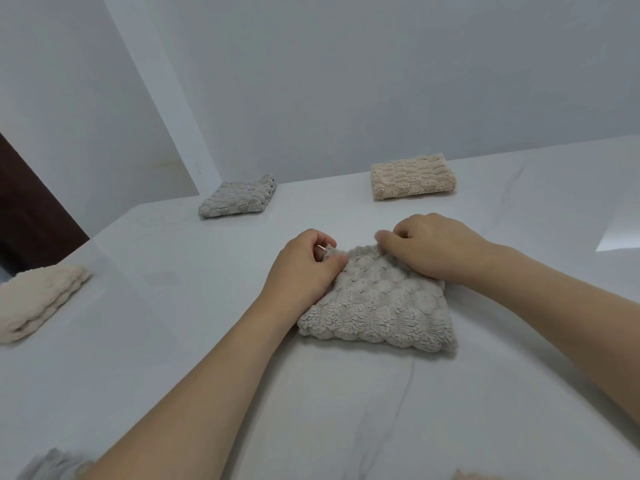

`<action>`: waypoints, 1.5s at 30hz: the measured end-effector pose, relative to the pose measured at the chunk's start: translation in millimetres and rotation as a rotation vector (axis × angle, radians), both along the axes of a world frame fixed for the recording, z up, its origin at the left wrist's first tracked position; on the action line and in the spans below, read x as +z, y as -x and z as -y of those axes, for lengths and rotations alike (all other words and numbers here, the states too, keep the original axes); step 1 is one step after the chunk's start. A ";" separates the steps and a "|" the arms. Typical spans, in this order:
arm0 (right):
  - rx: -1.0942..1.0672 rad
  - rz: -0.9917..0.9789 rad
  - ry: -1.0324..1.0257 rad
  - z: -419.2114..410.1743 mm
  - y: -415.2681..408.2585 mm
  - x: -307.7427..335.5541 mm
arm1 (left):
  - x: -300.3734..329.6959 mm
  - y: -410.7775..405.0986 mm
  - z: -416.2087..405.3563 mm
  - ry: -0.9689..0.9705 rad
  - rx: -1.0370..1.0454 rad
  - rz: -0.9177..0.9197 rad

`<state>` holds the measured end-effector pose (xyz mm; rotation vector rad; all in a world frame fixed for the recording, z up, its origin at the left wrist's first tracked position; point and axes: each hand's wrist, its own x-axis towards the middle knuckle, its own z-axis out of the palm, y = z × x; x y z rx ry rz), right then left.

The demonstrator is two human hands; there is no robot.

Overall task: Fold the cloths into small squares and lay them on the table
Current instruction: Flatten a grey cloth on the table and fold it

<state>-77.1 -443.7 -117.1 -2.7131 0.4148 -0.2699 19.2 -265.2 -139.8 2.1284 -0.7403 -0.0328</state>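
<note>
On the white marble-look table (173, 341), a grey bubble-textured plush cloth (377, 306) is lying folded into a thick square. The left hand (304, 268) is pinching its far-left corner, and the right hand (433, 247) is gripping the far edge with curled fingers. If either lets go unevenly, the springy layers are likely to spread apart. Farther back, a folded grey cloth (237, 197) and a folded beige cloth (412, 176) are lying well apart.

wall (346, 81): plain white, behind the far edge | pillar (156, 98): white, projecting from wall at left, running up out of view | dark brown panel (27, 209): far left edge, nature unclear | bright patch (620, 237): right edge, on white surface
</note>
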 end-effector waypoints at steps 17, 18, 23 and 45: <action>0.143 -0.026 0.254 4.2 3.0 -6.3 | 32.2 13.2 -2.0 0.114 0.075 -0.516; 0.143 -0.015 0.232 5.9 3.0 -8.1 | 35.7 15.2 -2.8 0.109 0.069 -0.544; 0.080 0.015 0.129 13.4 3.5 -10.2 | 41.7 17.6 -7.4 -0.012 -0.016 -0.609; -0.082 0.024 0.161 23.2 -2.0 -15.3 | 38.7 20.3 -13.9 0.195 -0.249 -0.683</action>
